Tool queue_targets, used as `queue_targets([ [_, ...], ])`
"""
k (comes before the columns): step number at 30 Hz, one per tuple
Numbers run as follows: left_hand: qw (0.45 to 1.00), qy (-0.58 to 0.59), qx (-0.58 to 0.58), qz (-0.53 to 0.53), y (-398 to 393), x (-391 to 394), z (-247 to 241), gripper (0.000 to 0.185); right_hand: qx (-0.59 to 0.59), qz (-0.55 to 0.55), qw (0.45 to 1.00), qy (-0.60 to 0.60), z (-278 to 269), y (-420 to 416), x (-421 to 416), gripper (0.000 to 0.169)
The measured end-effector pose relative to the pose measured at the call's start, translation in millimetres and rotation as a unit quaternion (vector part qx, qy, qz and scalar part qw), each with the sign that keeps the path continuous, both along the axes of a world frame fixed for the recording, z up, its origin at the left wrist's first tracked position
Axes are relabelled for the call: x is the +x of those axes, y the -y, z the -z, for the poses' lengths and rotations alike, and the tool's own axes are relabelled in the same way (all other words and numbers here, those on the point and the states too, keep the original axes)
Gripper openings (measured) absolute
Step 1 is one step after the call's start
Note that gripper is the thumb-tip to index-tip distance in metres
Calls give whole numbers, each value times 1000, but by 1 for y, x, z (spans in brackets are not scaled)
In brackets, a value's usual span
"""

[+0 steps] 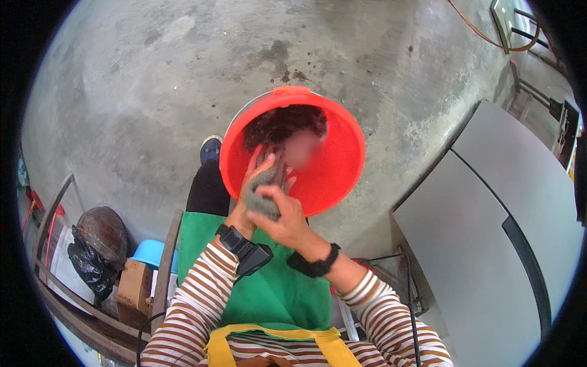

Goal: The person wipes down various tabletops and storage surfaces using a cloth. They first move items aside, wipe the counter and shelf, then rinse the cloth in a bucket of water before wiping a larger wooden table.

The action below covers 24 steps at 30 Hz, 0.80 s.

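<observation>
A red plastic bucket (341, 165) stands on the floor before me, with dark, shiny liquid (286, 119) at its bottom. Over its near rim I hold a grey-green cloth (265, 199), bunched and seemingly wet, whose far end hangs into the bucket. My left hand (250, 183) lies along the left side of the cloth, fingers pointing into the bucket. From the right, my right hand (286, 215) grips the cloth's near end between thumb and fingers. Part of the bucket's inside is blurred, and the hands hide some of the cloth.
A grey double-door refrigerator (472, 215) is at the right. At left are a metal frame (167, 270), a black plastic bag (89, 261), a cardboard box (134, 284) and a blue basin (149, 253). The concrete floor (174, 64) has damp spots beyond the bucket. A green apron (270, 289) covers my lap.
</observation>
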State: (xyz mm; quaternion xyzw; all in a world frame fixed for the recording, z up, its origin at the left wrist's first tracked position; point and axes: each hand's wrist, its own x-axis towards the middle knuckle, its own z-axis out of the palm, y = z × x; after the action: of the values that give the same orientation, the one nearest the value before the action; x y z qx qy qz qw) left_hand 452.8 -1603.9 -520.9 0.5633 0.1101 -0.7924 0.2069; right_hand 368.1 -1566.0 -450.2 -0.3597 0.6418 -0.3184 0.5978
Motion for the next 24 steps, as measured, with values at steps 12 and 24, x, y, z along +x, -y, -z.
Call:
queue_targets([
  [12,993,69,-98,15,0,-1,-6,40,101,-95,943,-304,172,40,-64,48],
  [24,981,74,33,177,7,17,-6,72,-7,-41,964,-262,157,-22,-49,37],
])
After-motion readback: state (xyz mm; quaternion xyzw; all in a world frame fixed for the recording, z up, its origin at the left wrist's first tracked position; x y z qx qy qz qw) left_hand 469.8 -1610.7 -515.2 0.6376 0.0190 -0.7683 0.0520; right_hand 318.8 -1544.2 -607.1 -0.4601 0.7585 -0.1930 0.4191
